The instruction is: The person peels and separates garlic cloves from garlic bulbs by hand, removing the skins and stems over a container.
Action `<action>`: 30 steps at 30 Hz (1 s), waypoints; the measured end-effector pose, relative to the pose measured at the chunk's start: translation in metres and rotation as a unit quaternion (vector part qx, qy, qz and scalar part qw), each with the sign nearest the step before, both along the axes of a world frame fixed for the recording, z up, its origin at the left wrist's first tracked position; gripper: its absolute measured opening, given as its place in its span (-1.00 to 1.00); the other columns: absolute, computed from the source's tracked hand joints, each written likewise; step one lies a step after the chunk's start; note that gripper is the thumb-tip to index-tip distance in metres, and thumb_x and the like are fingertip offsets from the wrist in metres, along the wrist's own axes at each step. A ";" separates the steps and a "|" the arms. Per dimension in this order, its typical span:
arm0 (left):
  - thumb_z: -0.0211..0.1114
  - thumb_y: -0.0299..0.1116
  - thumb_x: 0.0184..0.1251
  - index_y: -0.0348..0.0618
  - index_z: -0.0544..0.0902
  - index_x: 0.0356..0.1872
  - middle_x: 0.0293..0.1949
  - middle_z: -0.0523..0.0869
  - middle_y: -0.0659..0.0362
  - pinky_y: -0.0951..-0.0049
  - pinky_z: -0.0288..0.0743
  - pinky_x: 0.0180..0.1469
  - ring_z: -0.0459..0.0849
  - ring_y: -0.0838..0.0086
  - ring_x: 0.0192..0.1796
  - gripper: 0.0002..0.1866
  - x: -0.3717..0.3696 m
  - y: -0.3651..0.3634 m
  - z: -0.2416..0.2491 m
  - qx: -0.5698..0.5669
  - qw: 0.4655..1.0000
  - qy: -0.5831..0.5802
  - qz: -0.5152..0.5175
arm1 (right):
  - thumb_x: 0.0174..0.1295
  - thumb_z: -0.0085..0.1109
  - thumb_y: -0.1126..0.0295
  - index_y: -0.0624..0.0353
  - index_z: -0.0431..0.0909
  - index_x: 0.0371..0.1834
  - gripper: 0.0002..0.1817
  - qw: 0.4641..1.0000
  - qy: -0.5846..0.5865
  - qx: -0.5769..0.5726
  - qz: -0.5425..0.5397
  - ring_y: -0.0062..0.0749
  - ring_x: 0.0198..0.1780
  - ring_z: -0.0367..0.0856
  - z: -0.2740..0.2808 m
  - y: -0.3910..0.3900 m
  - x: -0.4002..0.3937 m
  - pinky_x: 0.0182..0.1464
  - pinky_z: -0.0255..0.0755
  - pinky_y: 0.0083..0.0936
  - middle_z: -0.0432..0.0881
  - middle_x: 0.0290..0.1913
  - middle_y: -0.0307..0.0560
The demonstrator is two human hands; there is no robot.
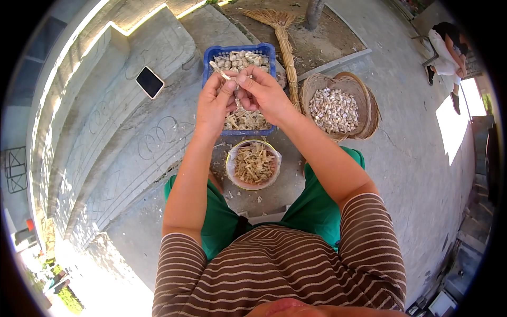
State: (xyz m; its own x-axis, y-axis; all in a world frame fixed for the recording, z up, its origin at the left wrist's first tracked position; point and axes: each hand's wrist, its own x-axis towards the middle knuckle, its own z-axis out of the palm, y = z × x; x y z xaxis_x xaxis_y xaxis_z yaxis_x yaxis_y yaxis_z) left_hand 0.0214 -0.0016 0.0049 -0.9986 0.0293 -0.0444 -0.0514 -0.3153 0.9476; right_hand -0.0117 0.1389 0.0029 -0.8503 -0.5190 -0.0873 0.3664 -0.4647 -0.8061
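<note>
Garlic (238,90) pinched by both hands' fingers (232,87) above blue crate (240,50); basket (338,108) beside.

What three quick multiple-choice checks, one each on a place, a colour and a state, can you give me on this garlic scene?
1. Where is the phone? A in the crate; B on the concrete step; C in the basket.
2. What colour is the crate? A blue; B red; C yellow.
3. How are the left hand and right hand? A resting on knees; B raised together, pinching a garlic piece; C inside the bowl.

B: it lies on the step, left of the crate. A: its rim is blue. B: fingertips meet over the crate.
</note>
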 end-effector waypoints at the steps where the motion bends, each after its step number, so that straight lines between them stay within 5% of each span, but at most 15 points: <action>1: 0.09 -0.27 0.44 -0.13 0.48 -0.08 -0.47 0.45 0.33 0.75 0.11 -0.57 0.24 0.77 -0.55 -0.81 -0.001 -0.002 -0.002 -0.004 1.000 0.011 -0.001 | 0.32 0.09 0.38 0.19 0.36 -0.24 -0.85 0.999 0.034 0.015 0.003 -0.69 -0.63 0.29 0.002 0.000 0.001 -0.65 0.10 -0.72 0.42 -0.58 -0.27; 8: 0.01 -0.21 0.48 -0.13 0.44 -0.13 -0.55 0.31 0.37 0.72 0.11 -0.59 0.18 0.74 -0.57 -0.79 0.002 0.008 -0.007 0.034 0.998 -0.019 0.045 | 0.30 0.06 0.46 0.23 0.35 -0.25 -0.89 0.955 0.215 0.182 -0.091 -0.63 -0.51 0.45 -0.008 -0.005 0.005 -0.46 0.37 -0.59 0.49 -0.52 -0.22; 15: 0.06 -0.29 0.45 -0.13 0.41 -0.14 -0.50 0.36 0.34 0.70 0.12 -0.59 0.19 0.74 -0.57 -0.85 0.005 0.012 -0.003 -0.044 0.999 0.025 0.019 | 0.30 0.05 0.49 0.24 0.39 -0.30 -0.93 0.946 0.222 0.217 -0.097 -0.62 -0.47 0.47 -0.009 0.000 0.001 -0.41 0.40 -0.57 0.51 -0.49 -0.21; 17: 0.09 -0.32 0.43 -0.12 0.40 -0.14 -0.46 0.38 0.34 0.70 0.13 -0.58 0.20 0.75 -0.57 -0.86 0.003 0.010 -0.005 0.037 0.999 0.003 0.001 | 0.30 0.05 0.49 0.24 0.40 -0.31 -0.93 0.954 0.210 0.197 -0.084 -0.64 -0.47 0.46 -0.008 0.001 0.000 -0.42 0.39 -0.60 0.50 -0.50 -0.23; 27: 0.05 -0.35 0.45 -0.10 0.40 -0.13 -0.45 0.38 0.34 0.72 0.15 -0.54 0.21 0.73 -0.54 -0.89 0.003 0.007 -0.015 0.080 0.996 -0.017 -0.016 | 0.31 0.05 0.48 0.20 0.38 -0.33 -0.92 0.986 0.116 0.111 -0.045 -0.71 -0.60 0.30 -0.013 0.002 0.002 -0.64 0.14 -0.68 0.45 -0.53 -0.26; 30: 0.03 -0.34 0.46 -0.12 0.42 -0.10 -0.42 0.39 0.31 0.70 0.16 -0.53 0.26 0.69 -0.49 -0.87 0.003 0.007 -0.015 0.119 0.992 -0.029 0.010 | 0.32 0.04 0.46 0.20 0.37 -0.31 -0.91 0.998 0.044 0.004 -0.042 -0.70 -0.63 0.26 -0.012 0.003 0.002 -0.66 0.11 -0.69 0.43 -0.55 -0.25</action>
State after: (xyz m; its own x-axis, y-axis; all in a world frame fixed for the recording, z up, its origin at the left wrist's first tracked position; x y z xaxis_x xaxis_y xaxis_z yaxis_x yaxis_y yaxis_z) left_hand 0.0242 0.0056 -0.0103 -0.9950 0.0260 -0.0964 -0.0954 -0.5316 0.8416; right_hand -0.0098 0.1420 -0.0092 -0.8951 -0.4456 -0.0150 0.2548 -0.4837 -0.8373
